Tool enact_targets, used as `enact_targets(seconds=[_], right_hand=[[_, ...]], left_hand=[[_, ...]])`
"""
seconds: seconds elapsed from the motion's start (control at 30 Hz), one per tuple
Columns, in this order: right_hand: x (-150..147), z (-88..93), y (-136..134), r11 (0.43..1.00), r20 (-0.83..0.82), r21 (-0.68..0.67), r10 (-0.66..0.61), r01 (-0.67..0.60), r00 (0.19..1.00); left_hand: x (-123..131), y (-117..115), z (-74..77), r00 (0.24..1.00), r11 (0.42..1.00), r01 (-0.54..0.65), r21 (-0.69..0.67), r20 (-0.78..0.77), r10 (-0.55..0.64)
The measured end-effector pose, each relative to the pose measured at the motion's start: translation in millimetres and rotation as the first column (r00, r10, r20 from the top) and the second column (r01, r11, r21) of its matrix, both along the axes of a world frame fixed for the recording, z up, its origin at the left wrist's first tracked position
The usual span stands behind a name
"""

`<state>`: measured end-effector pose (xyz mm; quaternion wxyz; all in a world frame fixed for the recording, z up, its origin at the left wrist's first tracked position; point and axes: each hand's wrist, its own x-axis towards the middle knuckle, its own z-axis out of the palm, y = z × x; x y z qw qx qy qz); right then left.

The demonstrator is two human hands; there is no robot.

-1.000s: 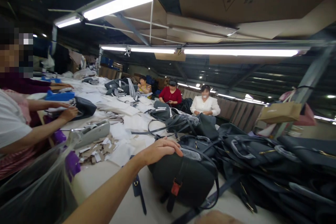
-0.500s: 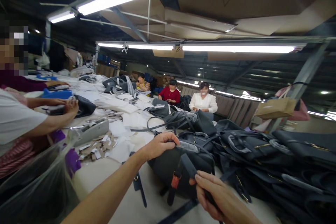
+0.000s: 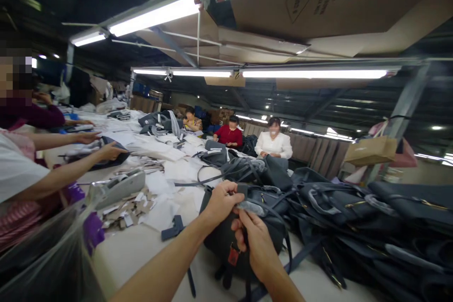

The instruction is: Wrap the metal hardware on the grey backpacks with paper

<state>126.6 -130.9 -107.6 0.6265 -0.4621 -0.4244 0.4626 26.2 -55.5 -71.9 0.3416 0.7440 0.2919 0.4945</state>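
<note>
A dark backpack-like bag [image 3: 212, 233] lies on the table before me, with a plastic-wrapped handle [image 3: 252, 207] at its top and a red-orange tag [image 3: 233, 255] on its front. My left hand [image 3: 223, 202] is closed at the handle, thumb and fingers pinching a dark strap [image 3: 242, 189] whose wide end shows just past the fingertips. Close below, my right hand [image 3: 255, 240] is also closed on the strap, its fingertips near the handle. The fingers partly hide where strap and handle meet. Left of the bag lies a loose dark strap piece [image 3: 172, 228].
Dark bags [image 3: 354, 217] are heaped on the right. Small cardboard pieces [image 3: 130, 207] and white paper sheets [image 3: 155, 148] cover the table to the left. A co-worker's hands [image 3: 111, 151] handle a dark piece there. Other people sit across the table. A clear plastic bag [image 3: 60, 255] hangs at the left edge.
My right hand has moved up and left with the strap, from the bag's front to beside my left hand at the handle. The loose strap piece on the left has shifted.
</note>
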Motion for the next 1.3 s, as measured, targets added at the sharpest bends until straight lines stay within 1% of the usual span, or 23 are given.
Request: enact_targets(seconds=[0.03, 0.07, 0.1, 0.13, 0.2, 0.23, 0.27, 0.3, 0.33, 0.4, 0.47, 0.5, 0.53, 0.57, 0.6, 0.67, 0.73, 0.8, 0.9, 0.97, 1.1, 1.17, 1.3], right_hand=[[4.7, -4.9, -4.5, 0.998, 0.043, -0.027, 0.062, -0.061, 0.997], [9.9, -10.9, -9.8, 0.988, 0.095, -0.075, 0.141, -0.135, 0.985], [15.2, -17.4, -15.3, 0.97, 0.149, -0.133, 0.221, -0.202, 0.964], [20.1, -23.9, -20.4, 0.95, 0.193, -0.19, 0.285, -0.249, 0.939], [27.9, -33.9, -26.8, 0.927, 0.241, -0.246, 0.34, -0.282, 0.909], [30.5, -36.4, -27.8, 0.933, 0.253, -0.236, 0.329, -0.272, 0.91], [32.5, -36.9, -27.5, 0.945, 0.258, -0.213, 0.298, -0.247, 0.919], [33.9, -35.5, -26.3, 0.959, 0.257, -0.187, 0.258, -0.214, 0.931], [35.0, -32.6, -24.6, 0.969, 0.254, -0.163, 0.225, -0.187, 0.941], [36.4, -24.0, -22.0, 0.976, 0.249, -0.121, 0.204, -0.179, 0.947], [37.3, -14.9, -22.4, 0.962, 0.247, -0.094, 0.274, -0.258, 0.929], [37.4, -11.0, -23.7, 0.948, 0.25, -0.086, 0.317, -0.305, 0.915], [37.4, -7.9, -25.3, 0.938, 0.254, -0.082, 0.346, -0.336, 0.903], [37.3, -5.6, -26.8, 0.936, 0.259, -0.082, 0.353, -0.343, 0.899], [37.0, -4.3, -28.1, 0.942, 0.264, -0.085, 0.336, -0.325, 0.904], [36.3, -4.2, -28.9, 0.967, 0.271, -0.084, 0.256, -0.242, 0.928], [36.0, -6.8, -28.2, 0.986, 0.261, -0.068, 0.166, -0.154, 0.951], [36.1, -10.3, -27.1, 0.993, 0.243, -0.054, 0.112, -0.102, 0.963], [35.6, -13.5, -26.3, 0.993, 0.236, -0.046, 0.117, -0.109, 0.965], [34.2, -13.6, -25.4, 0.993, 0.238, -0.027, 0.114, -0.111, 0.964], [31.3, -13.2, -20.8, 0.998, 0.226, 0.044, 0.038, -0.05, 0.973], [30.7, -14.5, -18.4, 0.997, 0.249, 0.072, 0.014, -0.033, 0.968], [30.9, -18.2, -16.5, 0.994, 0.313, 0.11, -0.024, -0.011, 0.949]], left_hand=[[-0.1, -1.3, -0.8, 0.999, 0.999, -0.043, 0.024, 0.024, 0.043], [-1.0, -4.2, -3.3, 0.995, 0.991, -0.096, 0.088, 0.048, 0.092], [-2.4, -8.8, -7.7, 0.989, 0.971, -0.144, 0.193, 0.064, 0.134], [-3.9, -14.9, -13.8, 0.985, 0.928, -0.173, 0.329, 0.065, 0.16], [-6.6, -30.1, -29.8, 0.985, 0.788, -0.159, 0.595, 0.035, 0.172], [-7.5, -38.0, -38.4, 0.988, 0.732, -0.122, 0.67, 0.011, 0.154], [-8.1, -45.4, -46.5, 0.993, 0.722, -0.079, 0.688, -0.011, 0.12], [-8.6, -51.8, -53.4, 0.997, 0.748, -0.043, 0.662, -0.019, 0.074], [-9.2, -56.9, -58.8, 1.0, 0.799, -0.017, 0.601, -0.002, 0.023], [-11.2, -63.1, -63.9, 0.994, 0.916, 0.009, 0.401, 0.097, -0.053], [-14.9, -65.3, -62.4, 0.97, 0.987, 0.045, 0.156, 0.228, -0.081], [-17.0, -65.7, -60.0, 0.953, 0.996, 0.084, 0.027, 0.288, -0.089], [-19.2, -66.0, -57.0, 0.932, 0.985, 0.14, -0.102, 0.349, -0.096], [-21.1, -66.5, -53.9, 0.907, 0.953, 0.209, -0.222, 0.409, -0.104], [-22.7, -67.3, -50.7, 0.877, 0.905, 0.279, -0.321, 0.469, -0.103], [-24.7, -69.5, -45.4, 0.818, 0.802, 0.399, -0.445, 0.568, -0.092], [-25.4, -71.4, -42.3, 0.784, 0.734, 0.474, -0.486, 0.612, -0.101], [-24.9, -71.4, -42.1, 0.795, 0.717, 0.478, -0.507, 0.597, -0.107], [-22.4, -66.5, -46.0, 0.841, 0.731, 0.413, -0.544, 0.536, -0.077], [-20.5, -61.4, -48.5, 0.872, 0.724, 0.38, -0.575, 0.485, -0.073], [-19.2, -53.7, -45.4, 0.967, 0.747, 0.242, -0.62, 0.217, -0.133], [-19.3, -51.7, -41.2, 0.979, 0.756, 0.203, -0.622, 0.117, -0.167], [-17.7, -49.1, -37.0, 0.983, 0.773, 0.168, -0.612, 0.049, -0.175]])
